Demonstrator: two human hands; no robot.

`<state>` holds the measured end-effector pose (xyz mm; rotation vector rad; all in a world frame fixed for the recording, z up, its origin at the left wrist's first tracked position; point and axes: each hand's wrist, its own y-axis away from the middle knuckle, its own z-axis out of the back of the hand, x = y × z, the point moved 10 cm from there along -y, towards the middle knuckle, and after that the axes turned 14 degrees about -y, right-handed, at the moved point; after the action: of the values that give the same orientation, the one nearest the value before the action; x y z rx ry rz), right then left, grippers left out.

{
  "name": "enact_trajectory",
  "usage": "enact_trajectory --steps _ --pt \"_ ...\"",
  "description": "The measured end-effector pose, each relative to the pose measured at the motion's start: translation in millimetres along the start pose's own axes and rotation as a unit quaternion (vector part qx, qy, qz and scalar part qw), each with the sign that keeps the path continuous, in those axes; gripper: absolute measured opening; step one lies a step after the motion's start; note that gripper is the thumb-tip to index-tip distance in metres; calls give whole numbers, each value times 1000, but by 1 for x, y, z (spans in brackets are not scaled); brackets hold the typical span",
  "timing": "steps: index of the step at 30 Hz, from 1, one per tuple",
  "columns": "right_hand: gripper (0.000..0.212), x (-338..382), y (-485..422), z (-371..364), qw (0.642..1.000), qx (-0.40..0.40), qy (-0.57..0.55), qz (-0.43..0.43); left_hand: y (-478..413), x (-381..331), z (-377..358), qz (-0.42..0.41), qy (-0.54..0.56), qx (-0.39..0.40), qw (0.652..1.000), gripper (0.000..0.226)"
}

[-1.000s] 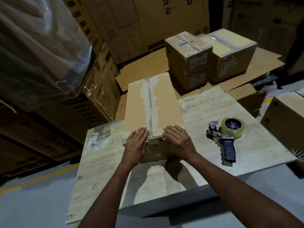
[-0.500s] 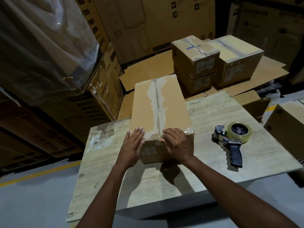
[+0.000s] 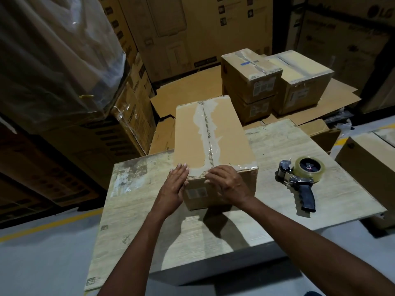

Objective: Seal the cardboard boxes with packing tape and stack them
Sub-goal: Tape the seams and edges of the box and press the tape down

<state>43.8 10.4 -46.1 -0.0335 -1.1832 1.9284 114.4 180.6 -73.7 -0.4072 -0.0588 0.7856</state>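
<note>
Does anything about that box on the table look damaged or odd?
Yes: the long brown cardboard box has a ragged pale strip along its top seam, as if surface paper was torn away; glossy clear tape covers it.
</note>
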Motion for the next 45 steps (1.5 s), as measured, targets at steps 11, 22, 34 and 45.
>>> enact_trajectory --steps 11,22,34,45 --pt "23 -24 18 32 1000 2 -14 -12 8 -3 11 -11 -9 -47 999 63" --pt "24 -21 7 30 998 20 -36 -39 6 -21 17 44 -77 -78 993 50" --pt "20 -24 8 23 1000 12 -24 -13 1 -20 23 14 -49 -137 989 36" --pt "10 -22 3 20 999 0 -25 -32 54 56 27 345 273 -143 887 49"
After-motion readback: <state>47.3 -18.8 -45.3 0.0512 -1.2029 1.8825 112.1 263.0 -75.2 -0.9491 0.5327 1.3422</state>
